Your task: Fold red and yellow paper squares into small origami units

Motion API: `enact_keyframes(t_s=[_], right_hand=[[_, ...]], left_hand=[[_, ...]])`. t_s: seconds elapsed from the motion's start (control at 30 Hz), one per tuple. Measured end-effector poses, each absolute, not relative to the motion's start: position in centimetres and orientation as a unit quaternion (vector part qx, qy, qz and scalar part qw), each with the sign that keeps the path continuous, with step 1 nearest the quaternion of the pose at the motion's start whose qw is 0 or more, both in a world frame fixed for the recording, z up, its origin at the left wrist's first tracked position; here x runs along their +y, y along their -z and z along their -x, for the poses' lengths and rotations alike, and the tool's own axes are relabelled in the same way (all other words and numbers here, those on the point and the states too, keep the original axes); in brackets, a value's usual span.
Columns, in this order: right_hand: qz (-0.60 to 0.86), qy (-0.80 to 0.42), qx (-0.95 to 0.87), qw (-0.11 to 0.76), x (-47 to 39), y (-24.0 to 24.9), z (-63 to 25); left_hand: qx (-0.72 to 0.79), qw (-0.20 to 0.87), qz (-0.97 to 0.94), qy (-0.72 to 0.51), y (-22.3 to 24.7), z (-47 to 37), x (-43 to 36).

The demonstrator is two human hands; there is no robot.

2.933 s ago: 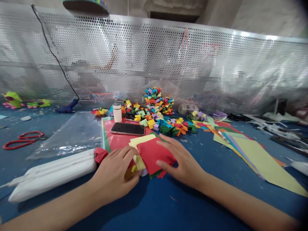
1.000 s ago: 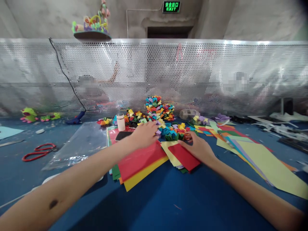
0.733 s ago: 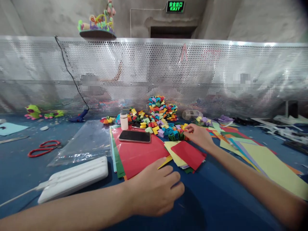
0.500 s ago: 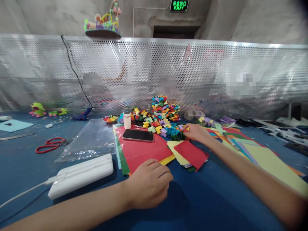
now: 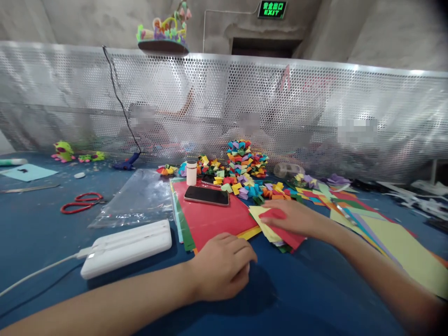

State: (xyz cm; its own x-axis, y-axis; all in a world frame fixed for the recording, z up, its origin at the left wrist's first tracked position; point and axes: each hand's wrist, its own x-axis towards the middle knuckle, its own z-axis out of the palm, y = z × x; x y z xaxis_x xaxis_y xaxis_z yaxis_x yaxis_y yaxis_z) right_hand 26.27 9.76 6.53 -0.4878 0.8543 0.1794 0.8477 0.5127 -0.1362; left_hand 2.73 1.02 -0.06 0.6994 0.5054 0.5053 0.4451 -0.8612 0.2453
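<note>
My left hand (image 5: 224, 267) rests low over the blue table (image 5: 311, 298), its fingers curled in, with nothing visible in them. My right hand (image 5: 292, 217) is over a small stack of square paper, fingers stretched out and thumb apart. Its top red square (image 5: 292, 238) shows between thumb and fingers and below the hand; whether the fingertips touch it I cannot tell. Yellow squares (image 5: 259, 214) stick out to the left. Beyond lie folded paper pieces (image 5: 243, 191) in many colours, with a stacked folded-paper tower (image 5: 240, 158) behind.
A phone (image 5: 206, 196) and a white cylinder (image 5: 191, 173) stand on large red sheets (image 5: 210, 219). At left are a white power bank (image 5: 128, 247) with a cable, red-handled scissors (image 5: 82, 203) and a glue gun (image 5: 128, 162). Coloured sheets (image 5: 395, 242) lie right. A perforated metal screen (image 5: 210, 102) closes the back.
My right hand has come back from the folded pieces to the small paper stack, its fingers now spread over the red square. My left hand stays nearly in place. The view has shifted slightly.
</note>
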Motion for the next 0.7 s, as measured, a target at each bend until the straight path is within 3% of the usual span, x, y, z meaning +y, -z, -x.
enact_keyframes(t_s=[0.13, 0.3, 0.57, 0.7], right_hand=[[0.497, -0.064, -0.865, 0.026, 7.7, -6.0, -27.6], [0.512, -0.114, -0.851, 0.0, 8.8, -5.4, -29.4], [0.527, -0.086, -0.843, 0.062, 10.3, -4.6, -30.6], [0.538, -0.035, -0.832, 0.133, 8.9, -5.0, -29.0]], left_hand=[[0.259, 0.059, -0.917, -0.298, 0.2, -2.7, 1.0], [0.261, 0.073, -0.914, -0.302, 0.1, -2.7, 1.0], [0.264, 0.102, -0.911, -0.3, -0.1, -2.6, 0.9], [0.304, 0.245, -0.86, -0.328, -0.3, -2.4, 1.3]])
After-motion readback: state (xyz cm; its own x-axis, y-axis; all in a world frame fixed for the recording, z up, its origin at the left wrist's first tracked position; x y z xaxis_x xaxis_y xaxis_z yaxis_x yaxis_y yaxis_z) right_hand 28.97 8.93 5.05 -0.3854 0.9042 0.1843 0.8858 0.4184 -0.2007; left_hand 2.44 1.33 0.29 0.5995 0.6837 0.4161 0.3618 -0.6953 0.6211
